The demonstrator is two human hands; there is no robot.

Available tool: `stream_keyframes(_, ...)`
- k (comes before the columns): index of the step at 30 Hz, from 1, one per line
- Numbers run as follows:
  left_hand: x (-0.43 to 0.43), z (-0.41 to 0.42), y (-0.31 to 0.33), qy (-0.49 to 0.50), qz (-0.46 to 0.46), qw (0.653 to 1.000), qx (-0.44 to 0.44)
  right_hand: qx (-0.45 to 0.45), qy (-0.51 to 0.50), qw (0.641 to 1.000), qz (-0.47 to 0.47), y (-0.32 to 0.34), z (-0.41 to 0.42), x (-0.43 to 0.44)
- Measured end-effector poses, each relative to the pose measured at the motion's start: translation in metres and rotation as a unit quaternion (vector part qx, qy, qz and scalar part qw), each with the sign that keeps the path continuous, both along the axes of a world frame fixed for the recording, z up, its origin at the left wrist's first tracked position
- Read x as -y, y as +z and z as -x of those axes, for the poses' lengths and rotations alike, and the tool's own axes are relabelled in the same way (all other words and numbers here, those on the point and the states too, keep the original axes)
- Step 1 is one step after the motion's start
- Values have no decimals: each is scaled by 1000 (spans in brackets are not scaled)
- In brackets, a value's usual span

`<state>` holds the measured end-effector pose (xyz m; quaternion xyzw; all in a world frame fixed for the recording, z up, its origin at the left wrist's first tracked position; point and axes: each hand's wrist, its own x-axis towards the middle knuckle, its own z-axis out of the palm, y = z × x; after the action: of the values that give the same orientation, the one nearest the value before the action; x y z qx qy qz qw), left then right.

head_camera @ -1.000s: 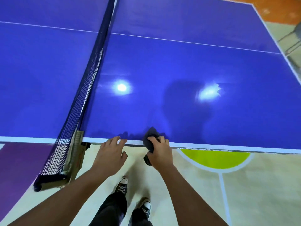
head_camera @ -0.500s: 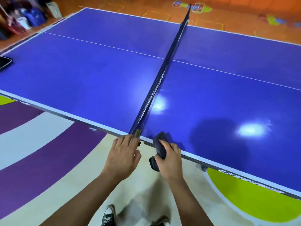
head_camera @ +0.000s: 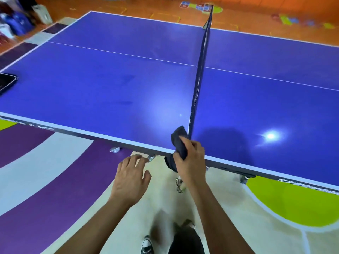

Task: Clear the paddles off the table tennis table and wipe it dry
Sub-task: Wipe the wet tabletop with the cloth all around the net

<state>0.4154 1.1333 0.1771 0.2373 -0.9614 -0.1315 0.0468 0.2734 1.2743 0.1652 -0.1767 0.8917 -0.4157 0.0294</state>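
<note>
Gripping a dark cloth [head_camera: 178,142] in the right hand [head_camera: 190,158], fingers [head_camera: 194,145] clamped round it, over the near edge of the tabletop [head_camera: 110,85], just left of the net [head_camera: 199,79]. Holding nothing in the left hand [head_camera: 130,176], fingers [head_camera: 135,159] loosely apart, just below that edge. Far left of both hands, a dark flat case [head_camera: 6,83] on the tabletop's rim.

One wide-angle view, worn on the head, looks forward and down from beside the long near edge of the table [head_camera: 113,85], close to the near end of the net [head_camera: 201,66], which runs away up the frame; the floor [head_camera: 55,180] fills the bottom.
</note>
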Motion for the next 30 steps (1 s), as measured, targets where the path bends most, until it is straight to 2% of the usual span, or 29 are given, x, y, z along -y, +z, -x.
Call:
stream_keyframes(5, 29, 3, -23, -11, -35, 999, 26, -45, 43, 998, -25, -11, -6, 49)
stream_keyframes(8, 47, 16, -40, -8, -47, 998, 51, -52, 49, 993, -92, -33, 14, 77)
stream_keyframes(13, 79, 43, -68, -38, -25, 996, 79, -52, -21, 983, -175, -81, 59, 115)
stream_keyframes(18, 108, 86, -89, -59, -28, 991, 117, 59, -32, 957, -282, -144, 86, 134)
stream_keyframes(24, 133, 107, -120, -92, -66, 987, 110, -39, -47, 954, -294, -176, 94, 132)
stream_keyframes(30, 174, 139, -140, -150, -87, 978, 117, -65, -81, 943, -315, -194, 103, 138)
